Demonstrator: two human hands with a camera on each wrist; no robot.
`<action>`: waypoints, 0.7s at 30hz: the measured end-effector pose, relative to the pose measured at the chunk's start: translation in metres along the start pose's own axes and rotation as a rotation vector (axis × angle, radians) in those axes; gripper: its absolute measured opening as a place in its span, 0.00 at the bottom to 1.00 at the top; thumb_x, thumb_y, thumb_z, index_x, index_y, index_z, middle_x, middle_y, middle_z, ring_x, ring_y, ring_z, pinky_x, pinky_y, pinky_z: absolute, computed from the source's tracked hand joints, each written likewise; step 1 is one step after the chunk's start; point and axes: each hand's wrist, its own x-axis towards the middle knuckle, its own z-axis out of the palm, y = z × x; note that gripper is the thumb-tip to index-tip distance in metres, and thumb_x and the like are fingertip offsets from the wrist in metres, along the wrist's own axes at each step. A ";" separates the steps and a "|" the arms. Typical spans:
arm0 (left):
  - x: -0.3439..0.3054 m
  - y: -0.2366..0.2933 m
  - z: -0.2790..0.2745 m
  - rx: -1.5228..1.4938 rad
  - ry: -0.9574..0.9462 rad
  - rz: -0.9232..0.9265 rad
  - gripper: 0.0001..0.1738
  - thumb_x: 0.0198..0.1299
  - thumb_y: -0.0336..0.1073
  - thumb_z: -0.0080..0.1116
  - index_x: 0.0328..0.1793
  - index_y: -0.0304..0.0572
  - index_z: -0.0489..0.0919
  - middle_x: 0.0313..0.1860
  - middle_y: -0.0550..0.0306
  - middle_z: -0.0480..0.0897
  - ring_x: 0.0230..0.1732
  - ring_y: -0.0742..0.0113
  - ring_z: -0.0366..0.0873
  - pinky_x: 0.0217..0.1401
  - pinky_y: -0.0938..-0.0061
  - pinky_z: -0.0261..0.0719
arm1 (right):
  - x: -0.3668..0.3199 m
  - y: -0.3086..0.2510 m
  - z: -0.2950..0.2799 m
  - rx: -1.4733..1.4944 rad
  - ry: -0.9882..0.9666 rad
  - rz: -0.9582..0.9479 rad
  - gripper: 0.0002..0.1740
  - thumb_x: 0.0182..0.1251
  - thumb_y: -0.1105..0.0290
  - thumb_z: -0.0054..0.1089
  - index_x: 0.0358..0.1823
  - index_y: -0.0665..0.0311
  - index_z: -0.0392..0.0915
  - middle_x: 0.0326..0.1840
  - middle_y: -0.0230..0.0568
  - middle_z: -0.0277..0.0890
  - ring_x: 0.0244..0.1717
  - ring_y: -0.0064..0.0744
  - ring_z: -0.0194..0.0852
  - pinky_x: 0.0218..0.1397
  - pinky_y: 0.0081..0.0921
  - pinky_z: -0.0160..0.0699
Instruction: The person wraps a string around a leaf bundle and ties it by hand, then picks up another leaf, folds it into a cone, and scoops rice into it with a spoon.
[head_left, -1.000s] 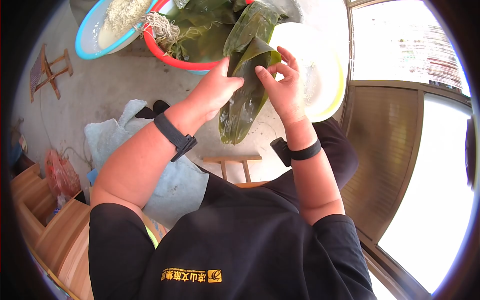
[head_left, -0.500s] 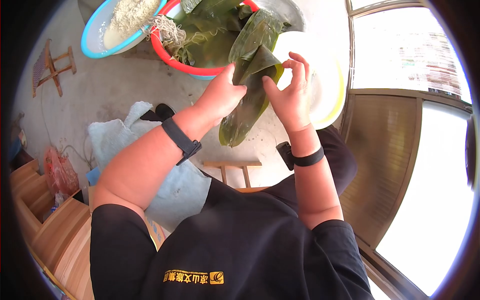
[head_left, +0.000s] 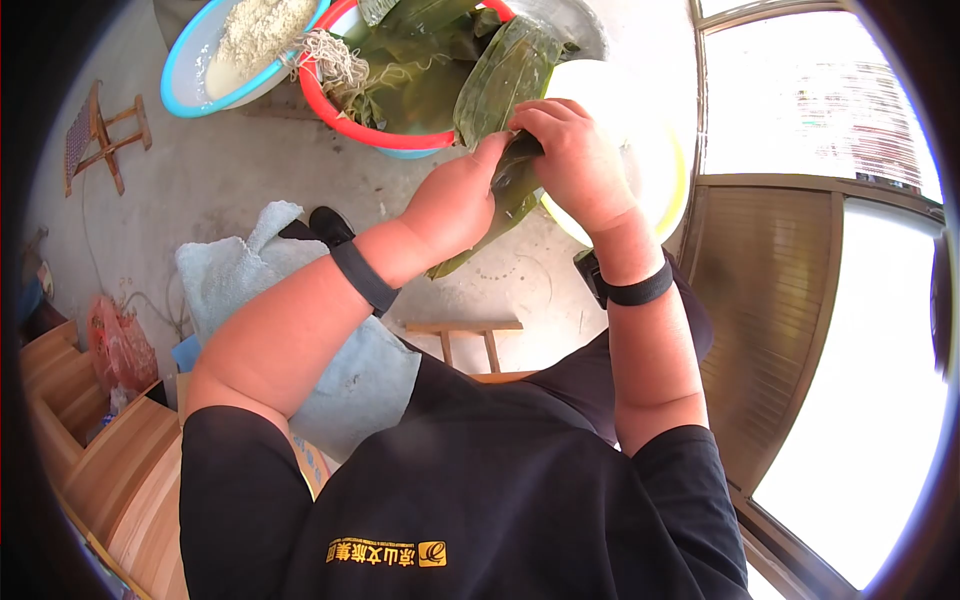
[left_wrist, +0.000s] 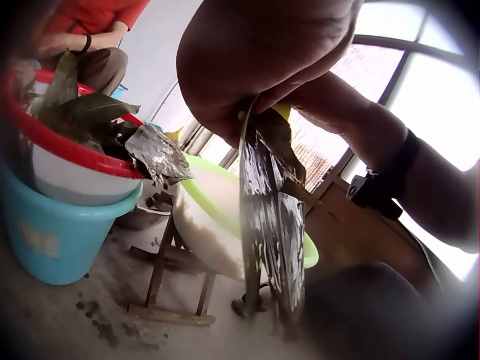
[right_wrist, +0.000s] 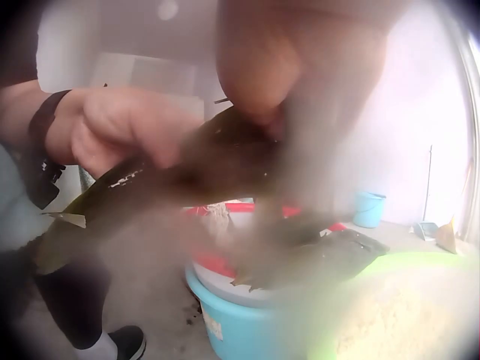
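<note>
Both hands hold dark green leaves (head_left: 497,215) between them in the head view. The left hand (head_left: 452,203) grips them from the side, thumb along the upper edge. Over their top end curls the right hand (head_left: 580,160), knuckles up, fingertips hidden. In the left wrist view the leaves (left_wrist: 270,225) hang down below the hand, wet and shiny. A broad leaf (head_left: 508,80) lies just beyond the hands, against the rim of a red basin (head_left: 385,133). The right wrist view is blurred, with the folded leaves (right_wrist: 232,154) between both hands.
A blue-rimmed basin (head_left: 180,95) with white grains stands at the far left. The basin with a yellow-green rim (head_left: 680,190) is beside the right hand. A small wooden stool (head_left: 110,140) stands on the floor; a blue towel (head_left: 350,385) covers one leg.
The right hand has come in from the right, turned over and closed on the leaves' top end. The leaf that stood open there is folded under it. The left hand has tilted slightly.
</note>
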 end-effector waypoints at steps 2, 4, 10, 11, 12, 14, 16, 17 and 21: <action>0.000 -0.006 0.006 -0.020 0.051 0.059 0.31 0.58 0.21 0.48 0.71 0.42 0.68 0.50 0.34 0.83 0.55 0.36 0.80 0.56 0.53 0.78 | -0.001 0.004 0.003 0.024 0.012 -0.003 0.17 0.50 0.85 0.59 0.42 0.62 0.84 0.48 0.37 0.84 0.55 0.45 0.80 0.56 0.37 0.83; 0.004 -0.012 0.010 -0.168 0.051 0.054 0.31 0.57 0.21 0.50 0.70 0.41 0.69 0.51 0.35 0.83 0.55 0.39 0.81 0.57 0.56 0.79 | -0.001 0.008 0.004 0.039 0.005 -0.002 0.17 0.50 0.85 0.59 0.41 0.62 0.84 0.48 0.37 0.84 0.54 0.45 0.80 0.55 0.37 0.83; 0.012 -0.008 0.008 -0.602 -0.094 -0.146 0.34 0.55 0.16 0.49 0.72 0.35 0.70 0.59 0.52 0.81 0.60 0.66 0.78 0.66 0.72 0.73 | 0.002 0.008 0.002 0.123 0.053 0.074 0.23 0.51 0.84 0.61 0.50 0.60 0.84 0.54 0.39 0.83 0.58 0.48 0.79 0.59 0.37 0.82; 0.012 -0.005 0.008 -0.669 -0.106 -0.158 0.34 0.54 0.15 0.49 0.72 0.35 0.71 0.59 0.53 0.81 0.61 0.67 0.77 0.66 0.72 0.72 | 0.000 0.008 0.003 0.179 0.043 0.146 0.24 0.51 0.84 0.62 0.52 0.60 0.83 0.55 0.40 0.83 0.59 0.49 0.79 0.60 0.37 0.82; 0.014 -0.006 0.010 -0.645 -0.098 -0.174 0.35 0.54 0.15 0.49 0.72 0.35 0.70 0.60 0.53 0.81 0.61 0.67 0.77 0.66 0.72 0.72 | -0.002 0.009 0.003 0.235 0.034 0.219 0.25 0.52 0.84 0.63 0.54 0.60 0.83 0.57 0.40 0.82 0.61 0.50 0.78 0.61 0.38 0.82; 0.015 -0.008 0.018 -0.598 -0.086 -0.203 0.35 0.55 0.14 0.47 0.72 0.35 0.70 0.60 0.53 0.81 0.61 0.66 0.77 0.66 0.72 0.72 | -0.005 0.011 0.006 0.271 0.014 0.291 0.29 0.51 0.83 0.64 0.59 0.59 0.80 0.59 0.42 0.81 0.62 0.51 0.77 0.63 0.38 0.81; 0.017 -0.006 0.022 -0.554 -0.089 -0.217 0.36 0.55 0.14 0.46 0.73 0.36 0.70 0.60 0.53 0.80 0.61 0.67 0.77 0.66 0.72 0.73 | -0.011 0.018 0.010 0.317 0.000 0.325 0.32 0.52 0.81 0.66 0.63 0.59 0.78 0.62 0.44 0.79 0.63 0.51 0.77 0.64 0.37 0.80; 0.021 -0.003 0.025 -0.530 -0.092 -0.215 0.36 0.55 0.13 0.45 0.73 0.36 0.70 0.61 0.53 0.80 0.61 0.67 0.77 0.66 0.72 0.73 | -0.015 0.027 0.012 0.341 0.001 0.318 0.32 0.54 0.80 0.67 0.65 0.59 0.77 0.63 0.45 0.79 0.63 0.49 0.78 0.64 0.36 0.80; 0.038 -0.006 0.033 -0.783 -0.029 -0.338 0.32 0.56 0.15 0.46 0.70 0.35 0.71 0.58 0.50 0.82 0.57 0.62 0.81 0.60 0.68 0.80 | -0.044 0.068 0.002 0.632 0.082 0.418 0.32 0.63 0.73 0.68 0.70 0.60 0.72 0.68 0.47 0.76 0.63 0.41 0.79 0.65 0.33 0.79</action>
